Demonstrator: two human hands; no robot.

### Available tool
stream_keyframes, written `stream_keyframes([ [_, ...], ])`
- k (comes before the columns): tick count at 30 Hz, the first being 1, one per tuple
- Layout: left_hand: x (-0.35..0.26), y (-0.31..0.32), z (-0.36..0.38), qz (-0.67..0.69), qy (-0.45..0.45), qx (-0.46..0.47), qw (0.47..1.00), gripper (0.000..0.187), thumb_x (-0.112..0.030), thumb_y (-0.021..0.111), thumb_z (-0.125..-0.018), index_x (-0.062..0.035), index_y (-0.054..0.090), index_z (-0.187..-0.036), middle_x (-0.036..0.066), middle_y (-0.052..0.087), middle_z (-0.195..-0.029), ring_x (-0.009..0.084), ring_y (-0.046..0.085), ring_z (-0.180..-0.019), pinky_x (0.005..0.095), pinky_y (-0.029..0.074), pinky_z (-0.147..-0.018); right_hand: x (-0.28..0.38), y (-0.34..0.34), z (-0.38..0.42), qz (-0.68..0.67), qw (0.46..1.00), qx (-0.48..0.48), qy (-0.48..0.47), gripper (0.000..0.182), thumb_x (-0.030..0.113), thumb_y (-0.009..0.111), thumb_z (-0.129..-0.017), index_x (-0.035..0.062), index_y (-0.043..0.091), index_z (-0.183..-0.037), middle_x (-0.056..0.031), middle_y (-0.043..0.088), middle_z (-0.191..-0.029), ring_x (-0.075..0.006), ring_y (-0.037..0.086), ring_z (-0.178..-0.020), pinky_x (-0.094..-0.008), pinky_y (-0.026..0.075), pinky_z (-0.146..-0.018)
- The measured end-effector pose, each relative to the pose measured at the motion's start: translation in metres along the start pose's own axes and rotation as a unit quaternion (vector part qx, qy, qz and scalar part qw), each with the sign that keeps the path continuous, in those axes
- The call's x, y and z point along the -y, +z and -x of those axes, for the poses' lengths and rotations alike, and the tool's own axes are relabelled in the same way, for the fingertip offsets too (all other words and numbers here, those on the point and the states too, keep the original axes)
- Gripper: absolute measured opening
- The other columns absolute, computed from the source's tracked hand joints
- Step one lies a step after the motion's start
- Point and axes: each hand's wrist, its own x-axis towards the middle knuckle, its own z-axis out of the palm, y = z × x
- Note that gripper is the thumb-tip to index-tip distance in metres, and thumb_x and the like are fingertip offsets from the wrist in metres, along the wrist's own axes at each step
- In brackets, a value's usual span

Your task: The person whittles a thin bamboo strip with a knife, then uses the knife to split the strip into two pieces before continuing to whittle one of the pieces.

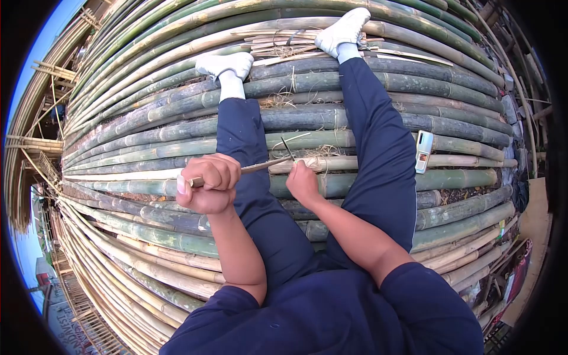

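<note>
My left hand (208, 183) is a fist round a long, slightly curved brown wooden piece (257, 167), whose near end sticks out by the thumb. The piece runs to the right over my left thigh and narrows towards my right hand (303, 180). The fingers of that hand are closed on a thin dark strip (287, 148), which points up and crosses the tip of the wooden piece. Whether the strip is a blade or a sliver cannot be told. Below both hands lie bamboo poles (313, 130), with pale shavings (325, 151) just past my right hand.
My legs stretch forward over the poles, ending in white shoes (349, 29). A phone (423, 152) lies beside my right thigh. Split bamboo strips (278, 44) are between my feet. Long thin poles (118, 272) fill the left side, and cardboard (535, 236) is at the right.
</note>
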Motion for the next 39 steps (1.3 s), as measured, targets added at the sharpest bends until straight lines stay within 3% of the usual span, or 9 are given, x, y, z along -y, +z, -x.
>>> stream_keyframes([
  [3, -0.004, -0.006, 0.003, 0.008, -0.003, -0.02, 1.0, 0.055, -0.047, 0.038, -0.095, -0.0137, 0.023, -0.054, -0.003, 0.021, -0.043, 0.0099, 0.017, -0.033, 0.0255, 0.018, -0.032, 0.007, 0.001, 0.021, -0.075, 0.996, 0.027, -0.04, 0.032, 0.023, 0.045, -0.102, -0.0045, 0.06, -0.101, -0.0284, 0.069, -0.093, -0.0475, 0.067, -0.088, -0.054, 0.054, -0.078],
  [5, -0.004, -0.007, 0.001, 0.016, 0.001, -0.018, 1.0, 0.054, -0.047, 0.038, -0.095, -0.0139, 0.023, -0.055, -0.003, 0.021, -0.043, 0.0097, 0.016, -0.033, 0.0254, 0.018, -0.032, -0.013, 0.007, 0.004, 0.006, 0.998, 0.064, 0.024, 0.032, 0.023, 0.045, -0.101, -0.0045, 0.061, -0.102, -0.029, 0.069, -0.093, -0.0475, 0.067, -0.09, -0.0539, 0.054, -0.079],
  [9, -0.001, -0.003, 0.001, 0.01, 0.006, -0.007, 1.0, 0.054, -0.048, 0.037, -0.095, -0.0148, 0.023, -0.055, -0.003, 0.02, -0.043, 0.0093, 0.016, -0.033, 0.0253, 0.018, -0.032, -0.023, -0.005, -0.018, 0.051, 0.992, 0.109, 0.019, 0.031, 0.022, 0.045, -0.101, -0.0041, 0.062, -0.101, -0.0299, 0.068, -0.091, -0.0478, 0.067, -0.088, -0.055, 0.053, -0.079],
  [13, -0.005, -0.006, 0.004, 0.003, 0.005, -0.012, 1.0, 0.054, -0.048, 0.037, -0.095, -0.0151, 0.022, -0.055, -0.003, 0.02, -0.043, 0.0091, 0.016, -0.033, 0.0253, 0.017, -0.032, -0.006, 0.006, 0.011, -0.043, 0.997, 0.002, -0.06, 0.033, 0.024, 0.046, -0.1, -0.0042, 0.063, -0.097, -0.0297, 0.068, -0.084, -0.0486, 0.067, -0.08, -0.0563, 0.053, -0.075],
  [19, -0.005, -0.011, 0.001, 0.02, 0.0, -0.013, 1.0, 0.057, -0.05, 0.037, -0.097, -0.0147, 0.022, -0.055, -0.003, 0.02, -0.043, 0.0089, 0.015, -0.033, 0.0251, 0.015, -0.032, -0.037, 0.001, -0.015, 0.04, 0.995, 0.09, 0.007, 0.035, 0.023, 0.045, -0.101, -0.0056, 0.065, -0.094, -0.0311, 0.068, -0.089, -0.0502, 0.065, -0.087, -0.0551, 0.052, -0.082],
  [21, -0.004, -0.005, 0.002, 0.011, 0.001, -0.008, 1.0, 0.057, -0.051, 0.037, -0.097, -0.0147, 0.022, -0.055, -0.003, 0.02, -0.043, 0.0089, 0.015, -0.033, 0.0251, 0.015, -0.032, -0.039, 0.008, -0.014, 0.047, 0.994, 0.092, 0.039, 0.037, 0.026, 0.044, -0.102, -0.0047, 0.065, -0.099, -0.0301, 0.068, -0.094, -0.0455, 0.068, -0.092, -0.0532, 0.054, -0.083],
  [25, -0.004, -0.003, 0.005, 0.009, 0.002, -0.009, 1.0, 0.057, -0.051, 0.038, -0.096, -0.0147, 0.022, -0.055, -0.003, 0.019, -0.043, 0.0087, 0.015, -0.034, 0.0251, 0.015, -0.033, -0.017, 0.027, 0.012, -0.084, 0.996, -0.021, -0.028, 0.035, 0.024, 0.045, -0.101, -0.0056, 0.062, -0.094, -0.0324, 0.066, -0.086, -0.0509, 0.065, -0.084, -0.057, 0.052, -0.077],
  [29, -0.004, -0.01, 0.002, 0.003, 0.003, -0.031, 0.999, 0.056, -0.05, 0.038, -0.096, -0.0151, 0.022, -0.055, -0.004, 0.019, -0.043, 0.0086, 0.014, -0.034, 0.0253, 0.015, -0.033, -0.036, 0.014, -0.012, -0.089, 0.995, 0.018, -0.033, 0.034, 0.022, 0.048, -0.101, -0.0067, 0.06, -0.088, -0.034, 0.062, -0.079, -0.052, 0.062, -0.078, -0.0588, 0.048, -0.069],
  [39, 0.001, 0.011, 0.002, -0.005, -0.014, -0.003, 1.0, 0.057, -0.05, 0.04, -0.095, -0.0144, 0.022, -0.054, -0.003, 0.022, -0.043, 0.0097, 0.016, -0.035, 0.0261, 0.015, -0.034, -0.05, 0.013, -0.011, 0.112, 0.982, 0.153, 0.004, 0.034, 0.025, 0.046, -0.102, -0.003, 0.066, -0.104, -0.0272, 0.069, -0.102, -0.0448, 0.067, -0.098, -0.0508, 0.055, -0.083],
])
